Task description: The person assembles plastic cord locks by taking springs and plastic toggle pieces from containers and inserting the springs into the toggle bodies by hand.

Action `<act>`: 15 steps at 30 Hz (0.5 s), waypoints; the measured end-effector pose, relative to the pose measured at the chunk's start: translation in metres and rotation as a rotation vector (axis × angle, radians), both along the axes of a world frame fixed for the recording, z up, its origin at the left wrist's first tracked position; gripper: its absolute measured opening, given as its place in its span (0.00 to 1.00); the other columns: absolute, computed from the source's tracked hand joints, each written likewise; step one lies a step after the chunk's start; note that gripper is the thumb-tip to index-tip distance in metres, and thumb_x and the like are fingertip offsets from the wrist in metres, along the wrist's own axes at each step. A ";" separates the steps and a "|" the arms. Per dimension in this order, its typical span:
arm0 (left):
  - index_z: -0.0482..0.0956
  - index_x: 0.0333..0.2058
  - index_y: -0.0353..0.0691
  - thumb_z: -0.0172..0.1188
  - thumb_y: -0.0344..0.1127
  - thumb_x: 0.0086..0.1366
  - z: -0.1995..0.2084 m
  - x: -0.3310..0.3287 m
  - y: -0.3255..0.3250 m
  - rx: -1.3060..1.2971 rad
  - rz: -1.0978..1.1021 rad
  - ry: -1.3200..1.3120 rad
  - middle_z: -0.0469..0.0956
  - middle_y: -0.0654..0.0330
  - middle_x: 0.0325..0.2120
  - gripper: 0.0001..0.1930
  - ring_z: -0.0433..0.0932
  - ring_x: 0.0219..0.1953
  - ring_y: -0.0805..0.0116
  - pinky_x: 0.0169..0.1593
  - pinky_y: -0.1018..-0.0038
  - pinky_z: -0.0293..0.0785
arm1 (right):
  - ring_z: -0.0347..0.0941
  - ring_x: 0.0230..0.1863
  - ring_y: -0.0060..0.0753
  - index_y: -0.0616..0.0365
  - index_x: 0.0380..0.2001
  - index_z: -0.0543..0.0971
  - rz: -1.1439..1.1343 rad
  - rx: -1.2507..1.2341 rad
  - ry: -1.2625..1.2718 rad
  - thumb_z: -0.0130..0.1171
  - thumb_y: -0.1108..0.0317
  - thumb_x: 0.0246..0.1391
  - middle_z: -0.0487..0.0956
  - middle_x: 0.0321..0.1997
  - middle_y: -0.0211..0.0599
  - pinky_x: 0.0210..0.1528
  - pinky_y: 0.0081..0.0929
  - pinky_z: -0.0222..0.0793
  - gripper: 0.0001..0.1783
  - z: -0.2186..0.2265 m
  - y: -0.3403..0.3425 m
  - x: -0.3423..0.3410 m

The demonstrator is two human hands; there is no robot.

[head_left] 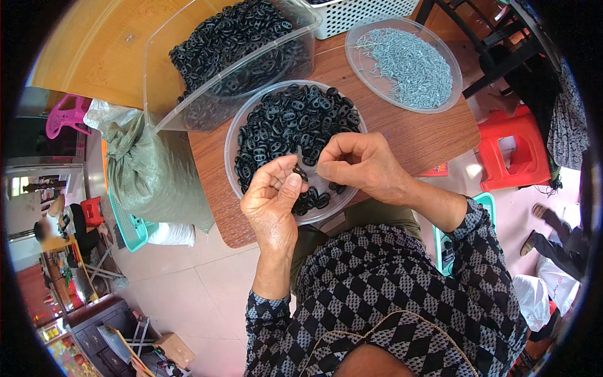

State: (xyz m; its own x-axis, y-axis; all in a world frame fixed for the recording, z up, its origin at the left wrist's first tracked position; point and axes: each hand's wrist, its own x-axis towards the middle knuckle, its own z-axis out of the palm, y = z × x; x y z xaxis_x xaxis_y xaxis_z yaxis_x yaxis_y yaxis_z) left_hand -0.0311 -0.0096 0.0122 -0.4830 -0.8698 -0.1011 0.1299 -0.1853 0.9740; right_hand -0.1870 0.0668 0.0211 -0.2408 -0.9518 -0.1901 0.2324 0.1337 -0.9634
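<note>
Over a round clear tub [230,157] of small black plastic pieces with two holes, both my hands work close together. My left hand [274,195] is closed, pinching one small black piece [299,170] between thumb and fingers. A short way to its right, my right hand [367,164] has thumb and forefinger pressed together; whatever lies in that pinch is too small to make out. Loose black pieces [295,119] fill most of the tub, and its pale bottom shows between my hands. Beyond it on the right, an oval clear tray [353,63] holds many thin silver metal bits [411,69], possibly springs.
A large clear bin [151,94] heaped with black pieces stands at the back left, a white perforated basket [352,19] behind. The wooden table [229,223] has a green sack [154,169] on its left and a red stool [514,154] on its right. Other people are nearby.
</note>
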 end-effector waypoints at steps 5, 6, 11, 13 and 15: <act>0.75 0.37 0.30 0.59 0.24 0.60 -0.005 0.004 -0.001 0.144 -0.018 0.114 0.77 0.59 0.31 0.07 0.75 0.28 0.75 0.34 0.80 0.74 | 0.65 0.27 0.09 0.63 0.29 0.77 0.033 -0.046 0.107 0.60 0.73 0.52 0.73 0.26 0.22 0.28 0.11 0.62 0.04 -0.003 -0.001 0.006; 0.75 0.37 0.30 0.59 0.24 0.60 -0.006 0.005 -0.001 0.142 -0.018 0.114 0.77 0.59 0.31 0.07 0.75 0.28 0.75 0.34 0.80 0.74 | 0.65 0.27 0.09 0.63 0.29 0.77 0.032 -0.048 0.108 0.60 0.73 0.52 0.73 0.26 0.22 0.28 0.11 0.62 0.04 -0.003 -0.001 0.007; 0.73 0.37 0.31 0.57 0.26 0.62 -0.002 0.004 0.000 0.214 -0.093 0.187 0.76 0.59 0.29 0.07 0.76 0.26 0.73 0.33 0.80 0.74 | 0.65 0.27 0.09 0.62 0.28 0.77 0.044 -0.043 0.025 0.59 0.73 0.53 0.74 0.27 0.23 0.27 0.12 0.62 0.03 0.002 -0.003 0.010; 0.73 0.38 0.31 0.56 0.27 0.63 -0.003 0.006 0.002 0.173 -0.098 0.168 0.76 0.58 0.29 0.07 0.76 0.26 0.73 0.33 0.80 0.74 | 0.65 0.27 0.09 0.62 0.28 0.77 0.054 -0.071 0.035 0.59 0.73 0.53 0.74 0.27 0.23 0.28 0.12 0.62 0.03 0.002 -0.005 0.011; 0.72 0.38 0.31 0.56 0.27 0.63 -0.002 0.007 0.004 0.134 -0.105 0.150 0.76 0.58 0.29 0.07 0.75 0.26 0.73 0.33 0.80 0.74 | 0.65 0.27 0.09 0.62 0.28 0.76 0.062 -0.098 0.045 0.58 0.73 0.53 0.75 0.27 0.24 0.28 0.11 0.62 0.03 0.000 -0.005 0.012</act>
